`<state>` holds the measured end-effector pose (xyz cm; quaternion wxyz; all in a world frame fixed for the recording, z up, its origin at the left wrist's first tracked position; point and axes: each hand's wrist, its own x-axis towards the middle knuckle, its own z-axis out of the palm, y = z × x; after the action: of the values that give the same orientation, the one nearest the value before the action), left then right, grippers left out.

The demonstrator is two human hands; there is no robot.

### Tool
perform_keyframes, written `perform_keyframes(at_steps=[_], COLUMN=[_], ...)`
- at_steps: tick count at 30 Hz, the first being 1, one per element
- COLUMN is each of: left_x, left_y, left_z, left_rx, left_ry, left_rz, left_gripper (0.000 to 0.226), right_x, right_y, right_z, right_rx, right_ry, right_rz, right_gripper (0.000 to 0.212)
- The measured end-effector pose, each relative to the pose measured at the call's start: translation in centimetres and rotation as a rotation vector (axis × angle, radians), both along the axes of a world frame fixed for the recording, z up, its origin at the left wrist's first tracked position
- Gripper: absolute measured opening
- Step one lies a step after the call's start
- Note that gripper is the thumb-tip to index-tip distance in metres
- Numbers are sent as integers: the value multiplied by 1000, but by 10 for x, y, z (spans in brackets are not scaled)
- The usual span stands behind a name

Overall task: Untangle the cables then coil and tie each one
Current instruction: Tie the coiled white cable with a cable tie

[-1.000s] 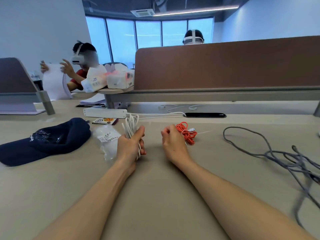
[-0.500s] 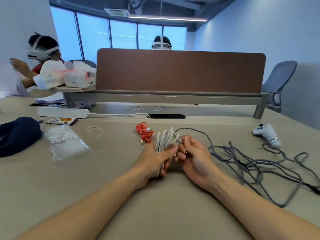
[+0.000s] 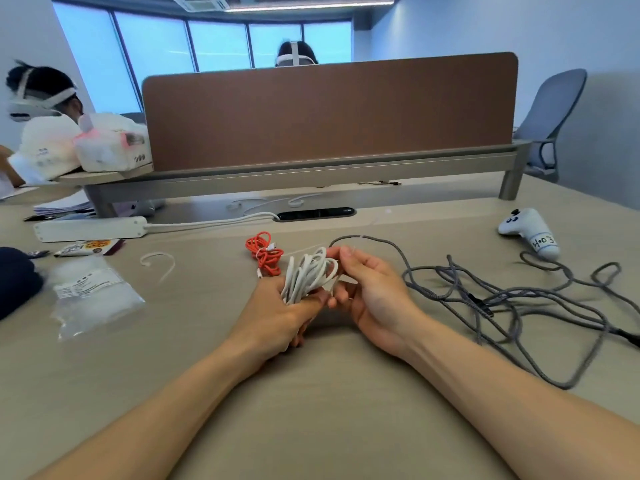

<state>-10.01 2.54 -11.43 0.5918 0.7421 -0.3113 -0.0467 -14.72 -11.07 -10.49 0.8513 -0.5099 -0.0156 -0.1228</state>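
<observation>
My left hand (image 3: 277, 317) grips a coiled bundle of white cable (image 3: 306, 273) at its lower end, above the beige desk (image 3: 311, 393). My right hand (image 3: 372, 292) sits just right of the bundle, thumb and fingertips pinching its upper loops. A small coiled orange cable (image 3: 265, 252) lies on the desk just behind the left hand. A long grey braided cable (image 3: 502, 296) sprawls in loose tangled loops to the right of my right hand.
A clear plastic bag (image 3: 91, 292) and a loose white tie (image 3: 157, 261) lie at the left, beside a dark cap (image 3: 15, 282). A white power strip (image 3: 90, 228) sits behind them. A white controller (image 3: 530, 232) rests at far right. A brown divider (image 3: 329, 109) closes the back.
The view swung right, bringing the grey cable and controller into sight. My right hand, apart a second ago, has come to the white bundle and now pinches its upper loops.
</observation>
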Motion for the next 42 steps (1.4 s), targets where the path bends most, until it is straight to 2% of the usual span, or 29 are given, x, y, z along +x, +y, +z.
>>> perform_keyframes(at_steps=[5,10,21,27,32,38,42], left_x=[5,11,15,16,14,12,13], left_y=[7,20,28,30,32,31,27], left_z=[-3,2,1,5,6,7,5], left_rx=[-88,-199,-138,-216,-198,-168,-229], left_ry=[91,243,189,303,319,316,306], left_rz=[-47,-86,-46,-85,-103,-100,-43], left_gripper=[18,9,14,13,13,12,10], right_x=[-2,-4,-6,-5,-5,-11,-9], right_y=[1,-1,1,-1,-3,0,-3], right_z=[0,0,2,7,6,6,8], right_rx=[-97,-242,-264,-181,-240,-303,-327], right_ry=[45,23,53,103,104,72,70], right_rz=[-65,-44,-41,-119,-171,-82,-235], right_gripper=[31,21,22,25,22,19,19])
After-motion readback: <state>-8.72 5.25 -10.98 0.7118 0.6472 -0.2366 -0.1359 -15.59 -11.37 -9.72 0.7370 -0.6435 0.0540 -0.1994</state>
